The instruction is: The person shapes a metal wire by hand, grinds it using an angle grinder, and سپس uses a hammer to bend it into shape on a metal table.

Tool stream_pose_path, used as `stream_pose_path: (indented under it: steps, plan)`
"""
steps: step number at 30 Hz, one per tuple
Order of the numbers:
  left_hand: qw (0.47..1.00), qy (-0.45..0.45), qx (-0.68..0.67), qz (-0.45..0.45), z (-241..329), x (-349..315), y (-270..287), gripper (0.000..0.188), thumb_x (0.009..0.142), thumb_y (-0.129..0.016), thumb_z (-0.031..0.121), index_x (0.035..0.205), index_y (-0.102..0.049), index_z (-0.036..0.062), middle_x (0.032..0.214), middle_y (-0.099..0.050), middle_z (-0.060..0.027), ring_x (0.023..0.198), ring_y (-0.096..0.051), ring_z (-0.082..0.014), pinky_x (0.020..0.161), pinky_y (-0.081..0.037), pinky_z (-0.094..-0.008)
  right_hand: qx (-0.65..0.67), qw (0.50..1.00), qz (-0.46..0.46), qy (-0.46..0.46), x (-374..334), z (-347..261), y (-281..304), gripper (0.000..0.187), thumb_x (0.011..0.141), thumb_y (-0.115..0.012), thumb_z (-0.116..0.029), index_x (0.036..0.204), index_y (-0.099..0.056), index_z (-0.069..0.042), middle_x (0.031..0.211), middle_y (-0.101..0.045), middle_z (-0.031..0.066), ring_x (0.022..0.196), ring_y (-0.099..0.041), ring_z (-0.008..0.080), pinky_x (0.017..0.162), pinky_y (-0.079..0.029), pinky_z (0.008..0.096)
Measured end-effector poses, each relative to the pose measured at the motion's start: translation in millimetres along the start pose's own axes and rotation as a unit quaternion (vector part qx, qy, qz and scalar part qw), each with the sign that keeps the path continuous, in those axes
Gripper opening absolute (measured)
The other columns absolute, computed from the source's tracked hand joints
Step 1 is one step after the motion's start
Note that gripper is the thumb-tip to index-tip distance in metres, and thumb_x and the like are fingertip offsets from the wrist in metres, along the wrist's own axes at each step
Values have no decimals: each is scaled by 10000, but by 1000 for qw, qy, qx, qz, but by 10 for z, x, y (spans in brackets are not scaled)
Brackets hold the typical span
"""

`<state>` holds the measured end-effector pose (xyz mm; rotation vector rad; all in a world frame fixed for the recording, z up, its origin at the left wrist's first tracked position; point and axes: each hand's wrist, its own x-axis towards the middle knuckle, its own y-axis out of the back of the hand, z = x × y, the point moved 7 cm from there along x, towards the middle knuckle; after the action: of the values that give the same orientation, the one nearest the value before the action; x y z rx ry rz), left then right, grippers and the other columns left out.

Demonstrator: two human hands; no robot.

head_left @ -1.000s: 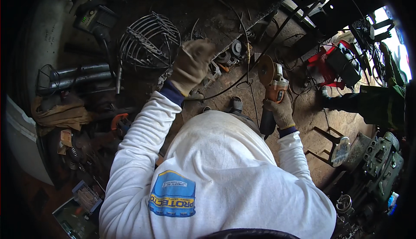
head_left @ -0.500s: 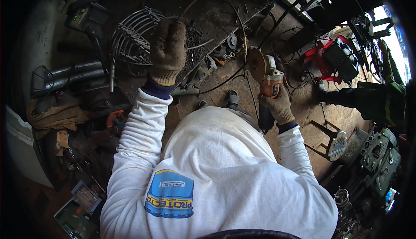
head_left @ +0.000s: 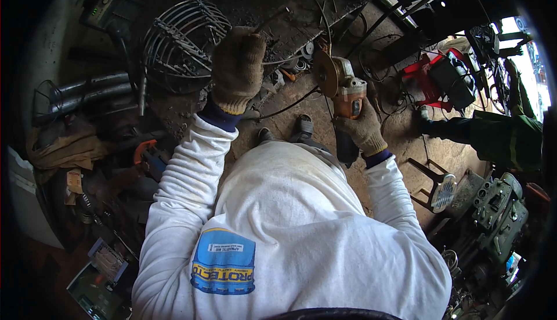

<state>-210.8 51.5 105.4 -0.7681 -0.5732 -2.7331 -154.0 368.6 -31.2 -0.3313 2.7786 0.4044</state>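
Observation:
Both of my hands wear brown knit work gloves. My left hand (head_left: 238,71) is closed around a thin bent metal rod (head_left: 277,61), held above the dark workbench; one end points up and away, and another stretch comes out to the right. Right of it, my right hand (head_left: 364,128) grips an orange and grey angle grinder (head_left: 350,98) by its body. The grinder's brown disc (head_left: 326,74) faces left, toward the rod, with a gap between them. Whether the disc is spinning I cannot tell. Just beyond my left hand lies a round grille of curved metal bars (head_left: 184,35).
A welding machine (head_left: 110,8) with green lights stands far left, near metal pipes (head_left: 93,91). Cables cross the floor. At right are a red plastic chair (head_left: 422,82), a small stool (head_left: 442,192), a green machine (head_left: 498,210) and another person's dark-clothed leg (head_left: 452,129).
My left hand has shifted right with the rod. The angle grinder in my right hand has moved left, closer to it. The view has shifted slightly.

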Motion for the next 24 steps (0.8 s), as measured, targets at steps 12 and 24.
stream_pose_path:
  steps: [12, 24]
  plan:
    - [1000, 23, -10, -4, -48, -3, 133, 300, 1045, -584, 316, 955, -648, 37, 725, -602, -126, 607, -587, -302, 569, -458, -395, 8, 1000, 5, -13, 25, 25, -66, 837, 667, -957, -248, 1373, -543, -68, 1247, -680, 106, 1107, -679, 226, 977, -545, 366]
    - [1000, 19, 5, -8, -57, -49, 202, 327, 1055, -551, 323, 921, -641, 39, 705, -574, -117, 594, -558, -290, 558, -432, -401, -27, 1000, 12, -1, -12, -188, -159, 744, 682, -874, -111, 1355, -562, -55, 1189, -685, 76, 1034, -668, 189, 934, -559, 344]
